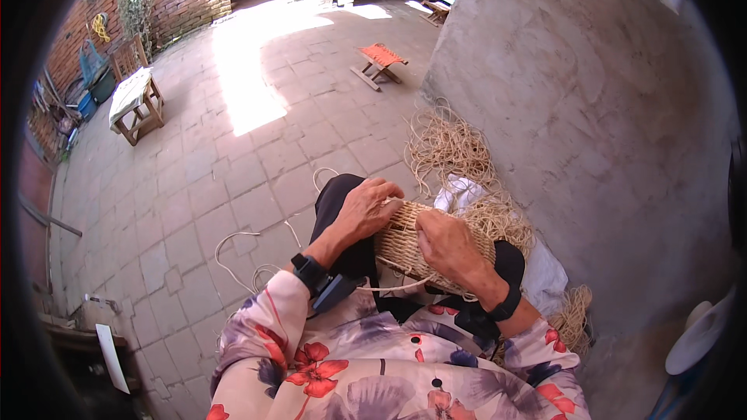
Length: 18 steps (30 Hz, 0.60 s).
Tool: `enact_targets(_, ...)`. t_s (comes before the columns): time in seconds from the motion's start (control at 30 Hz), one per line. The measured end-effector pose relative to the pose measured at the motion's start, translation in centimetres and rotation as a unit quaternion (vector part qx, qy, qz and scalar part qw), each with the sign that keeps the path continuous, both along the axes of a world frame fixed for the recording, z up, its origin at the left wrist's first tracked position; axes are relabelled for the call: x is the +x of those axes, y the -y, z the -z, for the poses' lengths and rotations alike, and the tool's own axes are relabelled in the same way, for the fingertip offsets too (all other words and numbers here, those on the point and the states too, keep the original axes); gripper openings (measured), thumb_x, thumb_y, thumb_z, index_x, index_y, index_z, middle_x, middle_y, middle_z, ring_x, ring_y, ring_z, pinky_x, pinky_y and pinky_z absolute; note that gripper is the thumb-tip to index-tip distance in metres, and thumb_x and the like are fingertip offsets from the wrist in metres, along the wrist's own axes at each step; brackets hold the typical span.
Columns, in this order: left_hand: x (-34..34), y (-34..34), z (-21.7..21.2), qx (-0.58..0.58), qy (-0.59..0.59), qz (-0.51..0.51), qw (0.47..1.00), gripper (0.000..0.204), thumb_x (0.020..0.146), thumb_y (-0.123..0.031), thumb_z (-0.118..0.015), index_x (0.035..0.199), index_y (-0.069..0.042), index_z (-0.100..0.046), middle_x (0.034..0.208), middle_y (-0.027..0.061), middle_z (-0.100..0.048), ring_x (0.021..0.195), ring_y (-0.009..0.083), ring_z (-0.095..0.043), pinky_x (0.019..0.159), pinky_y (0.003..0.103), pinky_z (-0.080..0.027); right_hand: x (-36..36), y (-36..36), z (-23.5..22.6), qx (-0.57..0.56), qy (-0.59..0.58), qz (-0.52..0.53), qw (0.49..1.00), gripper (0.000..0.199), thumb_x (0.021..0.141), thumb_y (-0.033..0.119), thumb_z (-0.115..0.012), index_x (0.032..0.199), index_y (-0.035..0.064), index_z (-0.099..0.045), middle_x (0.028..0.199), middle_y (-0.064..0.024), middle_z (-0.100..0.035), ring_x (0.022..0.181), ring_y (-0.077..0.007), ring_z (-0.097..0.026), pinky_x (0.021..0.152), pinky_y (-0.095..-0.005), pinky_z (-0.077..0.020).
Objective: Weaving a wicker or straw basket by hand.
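A woven piece of pale straw-coloured cord lies across my lap, its rows packed close together. My left hand is at its far left edge, with the fingers curled together over the rim. On the right part of the weave rests my right hand, closed, thumb and forefinger pressed together; what they pinch is hidden. One loose cord runs along the near side of the piece. More loose cord trails on the paving to my left.
Tangled heaps of cord lie along the grey wall at my right, with white cloth among them. A folding stool with an orange seat stands ahead. A cloth-covered wooden stool is at the far left.
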State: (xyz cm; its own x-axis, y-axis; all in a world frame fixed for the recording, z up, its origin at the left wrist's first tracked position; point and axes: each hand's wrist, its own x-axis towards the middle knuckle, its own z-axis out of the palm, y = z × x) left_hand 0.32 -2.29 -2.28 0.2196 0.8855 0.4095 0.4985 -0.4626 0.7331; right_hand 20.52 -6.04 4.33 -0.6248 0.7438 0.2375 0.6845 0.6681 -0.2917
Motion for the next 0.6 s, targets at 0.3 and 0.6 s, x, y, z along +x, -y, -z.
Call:
enact_targets(0.3, 0.4, -6.8, 0.7, -0.279, -0.046, 0.307, 0.909, 0.047, 0.093, -0.046, -0.061, 0.115, -0.005, -0.069, 0.106, 0.0094, -0.071, 0.1, 0.0203, -0.063, 0.092, 0.035, -0.047, 0.2, 0.5, 0.6, -0.002, -0.024, -0.017, 1.0, 0.009, 0.084, 0.004, -0.058, 0.091, -0.0008, -0.053, 0.087, -0.0216, -0.06, 0.081, -0.0418, -0.063, 0.071, -0.049, -0.0518)
enact_targets(0.6, -3.2, 2.6, -1.4, 0.001, -0.14, 0.121, 0.983, 0.048, 0.073, -0.021, -0.069, 0.119, -0.01, -0.06, 0.111, 0.0125, -0.059, 0.109, 0.0304, -0.055, 0.096, 0.041, -0.043, 0.4, 0.0, 0.6, 0.013, -0.023, -0.003, 1.0, 0.013, 0.081, 0.004, -0.061, 0.092, -0.0005, -0.055, 0.089, -0.0199, -0.059, 0.081, -0.04, -0.063, 0.072, -0.0473, -0.0524)
